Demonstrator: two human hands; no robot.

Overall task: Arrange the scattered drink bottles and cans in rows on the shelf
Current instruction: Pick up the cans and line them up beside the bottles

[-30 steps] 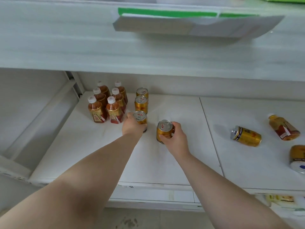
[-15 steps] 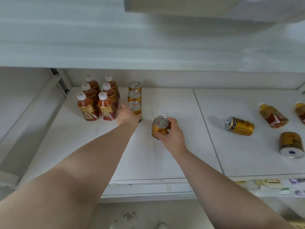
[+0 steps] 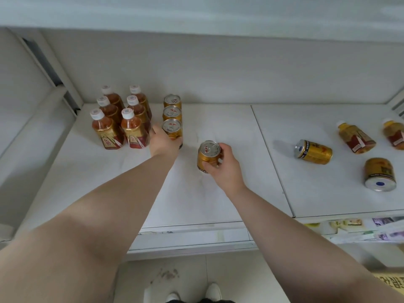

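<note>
**Desk:** Grip status?

**Me:** Right hand (image 3: 220, 169) is curling fingers and thumb round the held can (image 3: 207, 153). The can is standing upright, on or just above the shelf (image 3: 109, 182); I can't tell which. Left hand (image 3: 164, 143) is wrapping the front can (image 3: 172, 127) of the can row (image 3: 172, 110).

**Desk:** Where's the slot lying?

**Me:** I'm judging it up-left of the right grip, just right of the can row and beside the left hand. The held can's long axis is running vertical, so I'm expecting a slide with no turning. The right hand is nearer.

**Desk:** Strays?

**Me:** The lying can (image 3: 313, 152) is resting well right of the grip, its axis running left-right. The right hand is nearer there too.
</note>
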